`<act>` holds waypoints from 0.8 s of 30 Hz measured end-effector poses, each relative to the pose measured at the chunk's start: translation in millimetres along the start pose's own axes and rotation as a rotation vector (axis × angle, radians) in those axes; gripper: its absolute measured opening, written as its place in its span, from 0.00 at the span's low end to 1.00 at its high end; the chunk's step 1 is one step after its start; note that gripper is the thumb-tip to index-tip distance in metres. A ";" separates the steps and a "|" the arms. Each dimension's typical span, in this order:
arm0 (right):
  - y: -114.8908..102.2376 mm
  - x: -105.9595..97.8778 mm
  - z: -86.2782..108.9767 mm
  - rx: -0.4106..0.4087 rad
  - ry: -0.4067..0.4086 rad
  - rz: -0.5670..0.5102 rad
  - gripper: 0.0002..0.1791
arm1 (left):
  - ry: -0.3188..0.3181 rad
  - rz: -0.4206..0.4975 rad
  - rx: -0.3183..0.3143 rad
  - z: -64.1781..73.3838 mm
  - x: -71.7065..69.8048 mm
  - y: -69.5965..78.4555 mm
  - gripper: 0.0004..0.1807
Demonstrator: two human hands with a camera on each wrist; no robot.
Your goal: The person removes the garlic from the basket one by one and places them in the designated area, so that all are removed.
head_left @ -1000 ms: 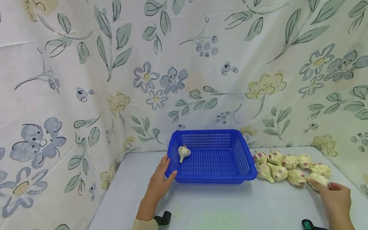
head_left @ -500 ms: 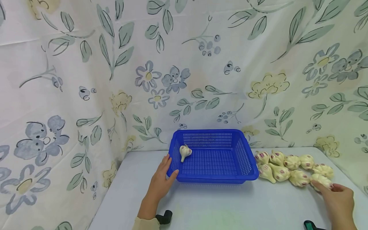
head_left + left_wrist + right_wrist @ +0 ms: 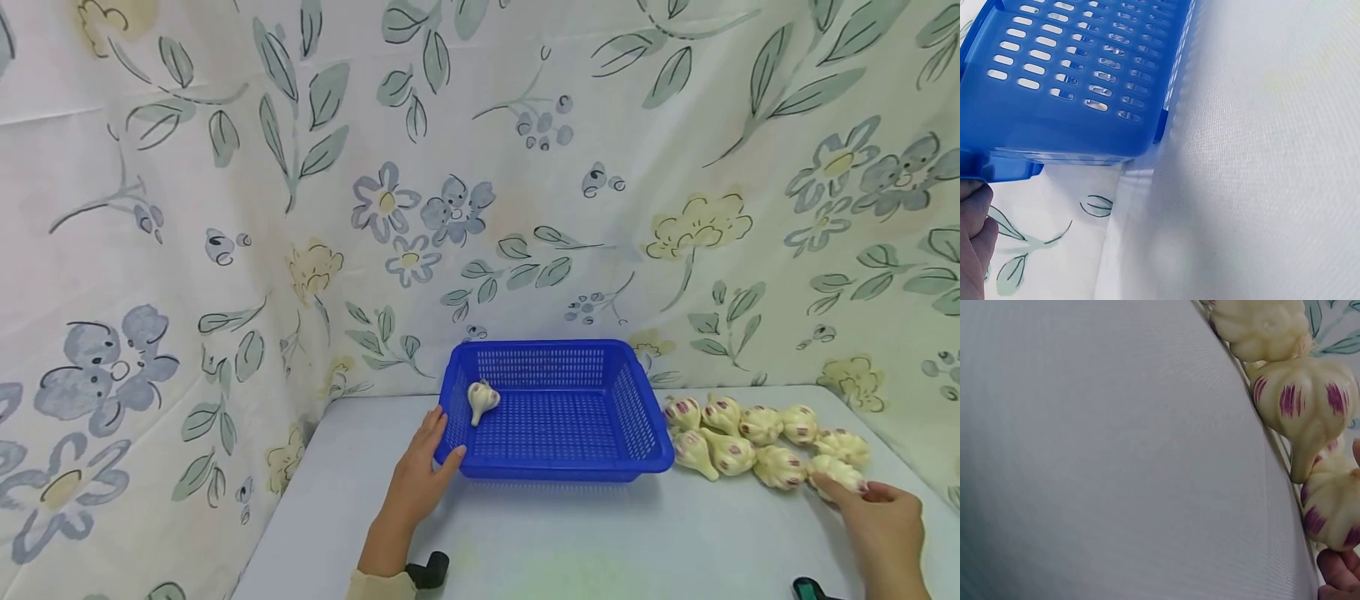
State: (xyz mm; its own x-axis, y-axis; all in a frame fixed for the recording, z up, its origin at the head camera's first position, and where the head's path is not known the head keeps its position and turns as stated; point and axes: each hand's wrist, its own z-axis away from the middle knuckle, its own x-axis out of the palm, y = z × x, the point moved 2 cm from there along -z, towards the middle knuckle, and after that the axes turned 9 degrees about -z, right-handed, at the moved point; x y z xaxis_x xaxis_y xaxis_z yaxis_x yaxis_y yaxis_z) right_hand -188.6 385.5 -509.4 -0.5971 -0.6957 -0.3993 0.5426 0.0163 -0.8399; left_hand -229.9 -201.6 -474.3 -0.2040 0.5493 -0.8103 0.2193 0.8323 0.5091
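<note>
My left hand (image 3: 415,483) rests at the left side of a blue plastic basket (image 3: 555,465), its fingers extended along the rim and its thumb at the near corner. In the left wrist view its fingers (image 3: 975,215) touch the basket's lip. One garlic bulb (image 3: 482,400) lies inside the basket on the left. At the far right, my right hand (image 3: 885,529) pinches another garlic bulb (image 3: 838,473) between thumb and fingers at the near end of the group. In the right wrist view this bulb (image 3: 1332,512) shows purple streaks, with fingertips at its lower edge.
Several more garlic bulbs (image 3: 757,423) lie in two rows between the basket and my right hand. The white table (image 3: 600,542) ends at a floral cloth (image 3: 525,208) behind and at the sides. Dark wrist-worn devices show near both wrists.
The view shifts slightly. Both hands, the basket and the garlic bulbs keep the same places; my right hand still holds the same bulb.
</note>
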 end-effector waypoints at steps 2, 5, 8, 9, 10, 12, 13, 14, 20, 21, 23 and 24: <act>0.3 -0.1 -0.6 0.000 -0.002 -0.002 0.58 | 0.003 -0.001 0.000 -0.1 -0.1 0.1 0.41; 1.0 -0.2 -2.9 0.005 -0.004 -0.001 0.59 | 0.009 0.000 0.001 0.0 -0.4 0.4 0.39; 2.4 -0.2 -5.1 0.007 -0.003 -0.003 0.60 | 0.015 -0.009 0.011 0.2 -0.8 0.8 0.39; 2.9 -0.1 -5.5 0.007 -0.003 -0.005 0.60 | 0.016 -0.011 0.014 0.2 -1.0 0.8 0.39; 3.0 0.5 -5.4 0.004 -0.002 -0.009 0.60 | 0.018 -0.014 0.016 0.3 -1.6 0.6 0.39; 2.6 1.5 -4.9 0.001 -0.002 -0.017 0.60 | 0.021 -0.018 0.017 0.4 -2.5 -0.2 0.40; 2.1 1.6 -4.8 0.003 -0.002 -0.017 0.60 | 0.021 -0.018 0.016 0.4 -2.7 -0.6 0.41; 1.9 1.3 -4.3 0.002 -0.001 -0.019 0.60 | 0.021 -0.015 0.014 0.3 -2.8 -1.1 0.41; 1.7 -6.8 -3.5 0.039 0.034 -0.099 0.57 | -0.005 -0.015 -0.007 -0.5 0.3 -2.3 0.40; 1.8 -8.6 -3.8 0.050 0.046 -0.125 0.57 | -0.008 -0.017 -0.010 -0.5 0.7 -2.1 0.40; 2.5 -11.4 -4.2 0.066 0.066 -0.196 0.58 | -0.010 -0.018 -0.016 -0.4 0.5 -1.3 0.40; 2.8 -12.5 -4.0 0.072 0.071 -0.234 0.58 | -0.011 -0.014 -0.019 -0.4 0.3 -1.0 0.39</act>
State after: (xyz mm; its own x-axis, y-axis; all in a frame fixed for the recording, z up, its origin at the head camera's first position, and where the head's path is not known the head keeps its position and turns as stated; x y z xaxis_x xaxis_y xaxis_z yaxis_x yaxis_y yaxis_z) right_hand -182.0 397.1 -508.2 -0.7498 -0.6225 -0.2243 0.4243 -0.1922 -0.8849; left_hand -230.6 -202.2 -474.8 -0.1966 0.5369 -0.8204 0.1987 0.8412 0.5029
